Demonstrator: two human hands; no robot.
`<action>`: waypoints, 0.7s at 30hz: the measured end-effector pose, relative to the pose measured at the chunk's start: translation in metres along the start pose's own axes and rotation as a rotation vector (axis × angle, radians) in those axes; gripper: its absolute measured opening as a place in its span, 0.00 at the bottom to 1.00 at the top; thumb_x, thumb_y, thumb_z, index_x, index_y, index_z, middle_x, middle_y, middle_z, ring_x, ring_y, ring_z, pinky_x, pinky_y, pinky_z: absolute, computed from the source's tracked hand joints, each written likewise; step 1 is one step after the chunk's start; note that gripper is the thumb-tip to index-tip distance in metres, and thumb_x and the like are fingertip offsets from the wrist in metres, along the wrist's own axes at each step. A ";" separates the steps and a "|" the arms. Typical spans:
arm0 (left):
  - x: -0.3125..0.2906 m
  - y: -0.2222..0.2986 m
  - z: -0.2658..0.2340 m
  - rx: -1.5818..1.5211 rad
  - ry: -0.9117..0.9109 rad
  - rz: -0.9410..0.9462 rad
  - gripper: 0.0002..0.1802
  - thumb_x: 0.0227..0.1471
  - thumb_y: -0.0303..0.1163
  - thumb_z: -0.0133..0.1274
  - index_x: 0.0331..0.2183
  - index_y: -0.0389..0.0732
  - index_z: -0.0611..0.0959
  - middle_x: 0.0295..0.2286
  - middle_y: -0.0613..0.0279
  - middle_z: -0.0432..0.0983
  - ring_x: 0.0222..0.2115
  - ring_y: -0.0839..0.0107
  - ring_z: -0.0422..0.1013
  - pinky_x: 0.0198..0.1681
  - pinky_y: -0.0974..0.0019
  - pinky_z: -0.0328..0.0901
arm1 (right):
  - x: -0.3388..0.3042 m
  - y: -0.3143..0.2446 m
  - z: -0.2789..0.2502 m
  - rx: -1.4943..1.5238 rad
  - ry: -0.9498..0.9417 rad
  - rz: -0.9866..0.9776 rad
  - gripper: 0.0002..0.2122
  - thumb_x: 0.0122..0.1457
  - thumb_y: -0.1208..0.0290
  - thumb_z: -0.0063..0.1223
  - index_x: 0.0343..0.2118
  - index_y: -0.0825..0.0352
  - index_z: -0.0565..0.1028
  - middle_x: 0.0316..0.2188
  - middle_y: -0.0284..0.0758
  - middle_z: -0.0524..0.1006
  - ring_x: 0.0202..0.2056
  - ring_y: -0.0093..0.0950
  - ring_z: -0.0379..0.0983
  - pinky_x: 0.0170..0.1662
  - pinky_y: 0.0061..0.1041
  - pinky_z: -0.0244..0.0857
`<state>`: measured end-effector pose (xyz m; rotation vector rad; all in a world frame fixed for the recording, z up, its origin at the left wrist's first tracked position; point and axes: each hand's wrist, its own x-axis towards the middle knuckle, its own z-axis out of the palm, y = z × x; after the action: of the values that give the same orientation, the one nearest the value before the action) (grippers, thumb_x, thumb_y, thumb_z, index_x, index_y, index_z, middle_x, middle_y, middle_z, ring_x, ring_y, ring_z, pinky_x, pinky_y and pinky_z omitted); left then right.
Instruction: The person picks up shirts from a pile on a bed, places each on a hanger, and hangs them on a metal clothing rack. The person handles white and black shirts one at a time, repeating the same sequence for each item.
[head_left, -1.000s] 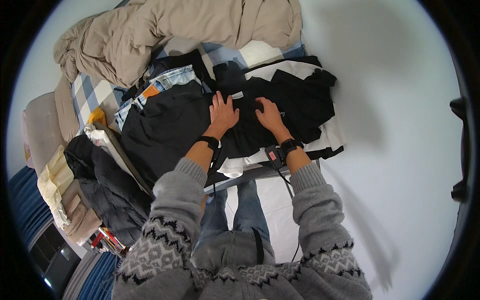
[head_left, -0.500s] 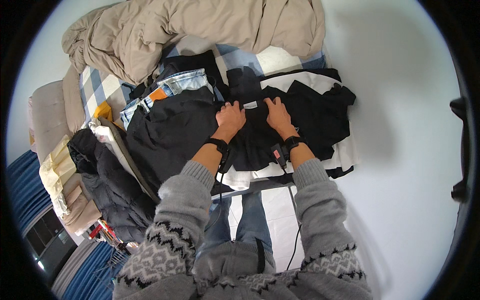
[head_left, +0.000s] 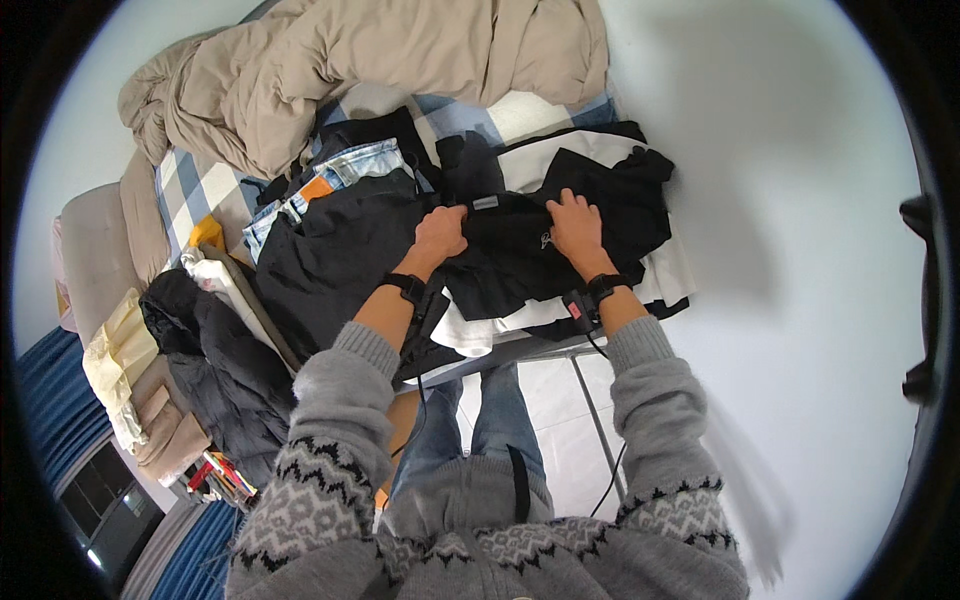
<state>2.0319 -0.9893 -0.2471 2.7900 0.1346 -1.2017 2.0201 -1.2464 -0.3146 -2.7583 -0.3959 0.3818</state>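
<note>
at the near side, the gray sleeves point(head_left: 655, 395) reach up from the sweater over the near edge of the surface point(head_left: 530, 349), elbows bent and apart, forearms angled forward. a hem of white cloth point(head_left: 466, 334) hangs over that edge. a dark band point(head_left: 407, 287) circles the left wrist, another point(head_left: 607, 287) the right.

the black top point(head_left: 505, 265) lies between the hands, toward the right end of the surface, over the white cloth. it is laid out with its neck away from the wearer and its label point(head_left: 485, 202) showing, but only partly flat: its right side is bunched, its near edge uneven, and no neat fold shows in it. smoothing looks begun rather than finished.

the left hand point(head_left: 441, 232) is left of the label, back up, fingers curled in and seemingly pinching the top's neck edge. the right hand point(head_left: 576, 225) is right of the label, palm down, wrist low, fingers bent onto the cloth and slightly apart; whether it pinches or just presses, i cannot tell.

left of the hands lie dark clothes point(head_left: 335, 245), with pale jeans point(head_left: 360, 165) beyond. past the far edge come a checked sheet point(head_left: 530, 112) and a beige quilt point(head_left: 420, 60).
</note>
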 end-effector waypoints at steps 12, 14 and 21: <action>-0.105 0.025 -0.089 -0.012 0.430 0.366 0.21 0.42 0.44 0.68 0.38 0.43 0.88 0.42 0.53 0.75 0.45 0.50 0.75 0.48 0.51 0.72 | -0.064 0.012 -0.173 0.151 0.090 -0.412 0.06 0.42 0.74 0.62 0.25 0.66 0.80 0.36 0.34 0.74 0.45 0.36 0.72 0.44 0.36 0.70; -0.121 0.023 -0.108 0.144 0.440 0.570 0.15 0.45 0.41 0.66 0.33 0.41 0.89 0.40 0.55 0.74 0.44 0.53 0.73 0.47 0.53 0.71 | -0.083 0.006 -0.193 0.114 0.021 -0.465 0.06 0.41 0.73 0.63 0.24 0.66 0.80 0.35 0.35 0.75 0.44 0.37 0.72 0.44 0.35 0.72; -0.189 0.037 -0.143 0.297 0.435 1.007 0.07 0.50 0.31 0.60 0.31 0.38 0.83 0.38 0.57 0.73 0.45 0.54 0.72 0.46 0.53 0.69 | -0.162 -0.031 -0.221 0.030 -0.227 -0.280 0.13 0.41 0.80 0.58 0.33 0.67 0.82 0.34 0.43 0.79 0.43 0.45 0.77 0.47 0.41 0.73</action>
<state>2.0102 -1.0159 -0.0097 2.6176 -1.3207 -0.3737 1.9301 -1.3311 -0.0679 -2.5871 -0.8131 0.6228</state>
